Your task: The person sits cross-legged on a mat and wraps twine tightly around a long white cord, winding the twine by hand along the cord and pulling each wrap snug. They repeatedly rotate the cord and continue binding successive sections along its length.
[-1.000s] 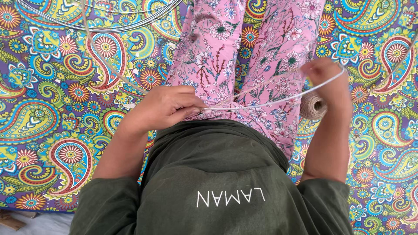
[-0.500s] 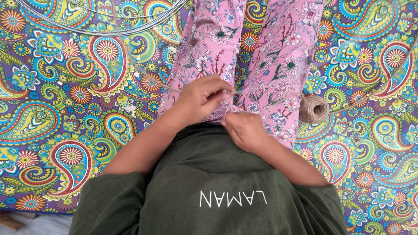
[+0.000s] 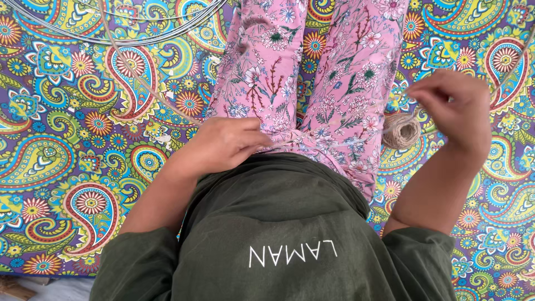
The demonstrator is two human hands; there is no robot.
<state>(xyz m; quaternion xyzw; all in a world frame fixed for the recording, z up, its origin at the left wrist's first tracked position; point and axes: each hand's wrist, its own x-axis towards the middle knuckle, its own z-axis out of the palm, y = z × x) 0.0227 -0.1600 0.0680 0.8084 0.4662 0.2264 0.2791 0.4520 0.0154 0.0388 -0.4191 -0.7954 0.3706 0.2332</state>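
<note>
Our left hand [image 3: 225, 144] rests on the lap, fingertips pinched on a thin pale cord [image 3: 312, 142] that is hard to make out against the pink floral trousers [image 3: 345, 83]. Our right hand [image 3: 460, 108], blurred, is raised and closed on the same cord. Just below that grip sits the twine ball [image 3: 401, 132] on the paisley cloth [image 3: 67, 139]. Far beyond the left grip, wire hoops [image 3: 111, 38] run off the top edge.
</note>
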